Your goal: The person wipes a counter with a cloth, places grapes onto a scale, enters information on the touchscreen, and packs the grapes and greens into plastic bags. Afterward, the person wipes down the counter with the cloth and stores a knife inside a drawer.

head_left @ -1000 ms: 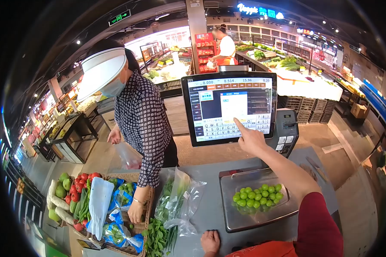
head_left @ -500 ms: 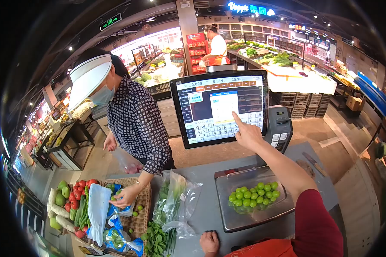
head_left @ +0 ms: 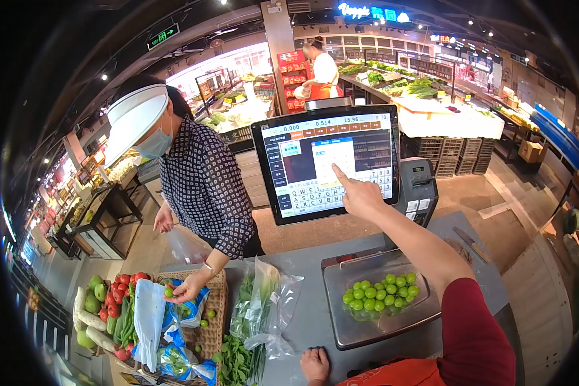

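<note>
My right hand reaches up to the touchscreen, index finger stretched out at the pop-up window and the other fingers curled. That hand holds nothing. Below my right arm, a bunch of green grapes lies on the metal weighing plate of the scale. My left hand rests on the grey counter, fingers curled in and nothing visible in them. To its left lie leafy greens and a clear plastic bag of greens.
Across the counter, a person in a white visor holds a small green fruit over a wicker basket of vegetables and blue-and-white bags. A knife lies at the counter's right. A label printer stands beside the screen.
My right index finger has moved left and slightly up across the screen. The other person's hand has lifted with a green fruit from the basket. My left hand stays put.
</note>
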Demonstrator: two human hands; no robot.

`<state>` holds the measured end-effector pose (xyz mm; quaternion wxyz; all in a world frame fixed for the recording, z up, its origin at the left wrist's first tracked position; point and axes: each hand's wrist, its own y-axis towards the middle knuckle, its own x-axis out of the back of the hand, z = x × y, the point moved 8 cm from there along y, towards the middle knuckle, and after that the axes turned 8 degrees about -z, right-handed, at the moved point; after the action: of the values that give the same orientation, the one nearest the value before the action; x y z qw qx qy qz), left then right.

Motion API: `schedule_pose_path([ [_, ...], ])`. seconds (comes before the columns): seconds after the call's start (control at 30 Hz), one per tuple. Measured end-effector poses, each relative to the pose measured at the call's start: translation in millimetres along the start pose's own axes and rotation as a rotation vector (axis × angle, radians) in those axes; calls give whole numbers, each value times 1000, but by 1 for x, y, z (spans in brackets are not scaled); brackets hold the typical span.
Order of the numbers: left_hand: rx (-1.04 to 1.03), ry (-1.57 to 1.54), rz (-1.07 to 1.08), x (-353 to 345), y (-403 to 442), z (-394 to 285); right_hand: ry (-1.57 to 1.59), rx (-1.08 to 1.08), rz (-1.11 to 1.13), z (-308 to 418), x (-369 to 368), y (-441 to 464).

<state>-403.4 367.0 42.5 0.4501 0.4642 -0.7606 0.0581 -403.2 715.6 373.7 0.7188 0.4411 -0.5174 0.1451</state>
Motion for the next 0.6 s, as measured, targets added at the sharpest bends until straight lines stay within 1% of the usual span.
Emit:
schedule_pose_path([
  [0.2, -8, 2, -8, -4, -1, 5, -59, 88, -62, 17, 7, 15],
  [0.4, -17, 14, -12, -6, -2, 6, -115, 71, -42, 15, 4, 23],
  [0.5, -7, 11, -5, -5, -2, 7, -44, 14, -61, 10, 13, 15],
  [0.6, 16, -18, -4, -7, -2, 8, -16, -92, -12, -7, 20, -2],
])
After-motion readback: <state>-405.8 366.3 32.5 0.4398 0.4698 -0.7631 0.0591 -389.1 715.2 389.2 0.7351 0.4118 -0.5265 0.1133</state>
